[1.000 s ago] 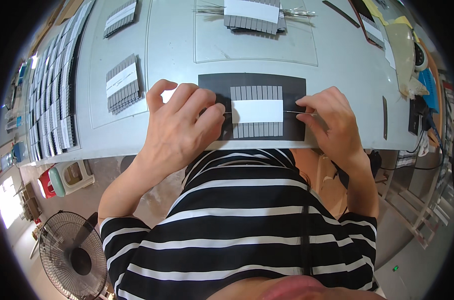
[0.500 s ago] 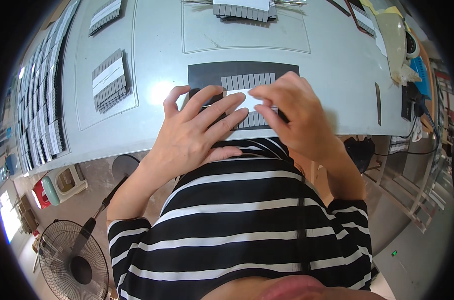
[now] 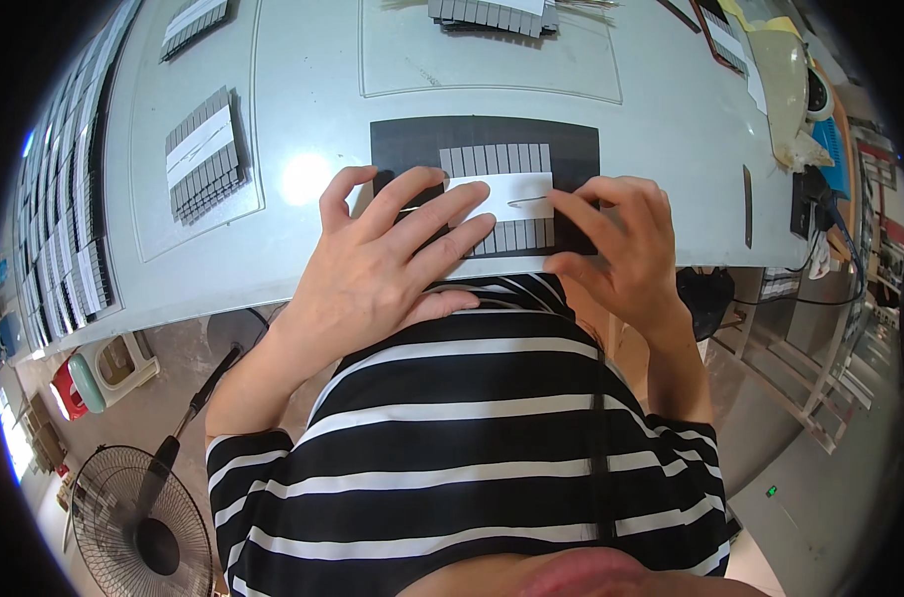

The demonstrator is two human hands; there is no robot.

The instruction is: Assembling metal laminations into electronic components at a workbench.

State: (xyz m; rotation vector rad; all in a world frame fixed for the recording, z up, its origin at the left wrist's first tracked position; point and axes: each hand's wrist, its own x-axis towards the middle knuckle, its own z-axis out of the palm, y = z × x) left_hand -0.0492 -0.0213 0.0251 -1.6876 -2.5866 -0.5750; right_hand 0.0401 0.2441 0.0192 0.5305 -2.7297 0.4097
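I see the banded bundle [image 3: 516,159] by the near edge of the desk [image 3: 273,239], partly under the spread left hand [image 3: 377,254]; the right hand [image 3: 626,249] is loosely open. It seems light, stiff: I would grip its sides.

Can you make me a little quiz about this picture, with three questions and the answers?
1. True or false: the left hand has fingers over the white band.
2. What colour is the mat under the slatted grey piece? A) bright green, B) dark grey, C) red.
3. Fill in: the fan is on the ____ side of the picture.

Key: 1 true; 2 B; 3 left.
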